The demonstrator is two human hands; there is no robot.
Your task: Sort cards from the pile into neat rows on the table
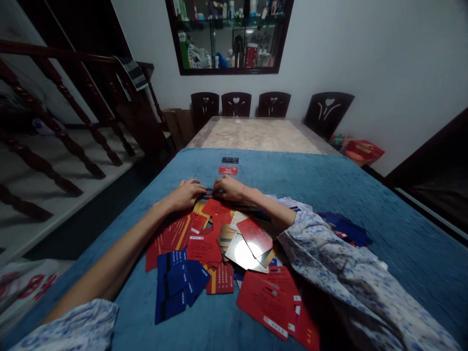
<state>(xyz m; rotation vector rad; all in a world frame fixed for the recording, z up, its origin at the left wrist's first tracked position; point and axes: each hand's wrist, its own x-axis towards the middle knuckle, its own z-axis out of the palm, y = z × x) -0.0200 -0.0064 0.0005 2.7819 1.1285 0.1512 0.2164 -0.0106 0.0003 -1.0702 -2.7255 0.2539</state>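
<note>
My left hand (185, 193) and my right hand (229, 188) meet at the far edge of a heap of cards (219, 248) on the blue cloth (329, 195). Both hands have their fingers curled around a dark card (209, 192) held between them. The heap holds several red, blue, gold and white cards, spread loosely under my forearms. Beyond my hands lie a single red card (228, 170) and a single black card (230, 160), one behind the other.
The blue cloth covers the near half of a long table; bare marble top (256, 134) shows beyond. Several dark chairs (236, 104) line the far end. A wooden stair railing (66, 97) runs at left. A glass cabinet (228, 34) hangs on the wall.
</note>
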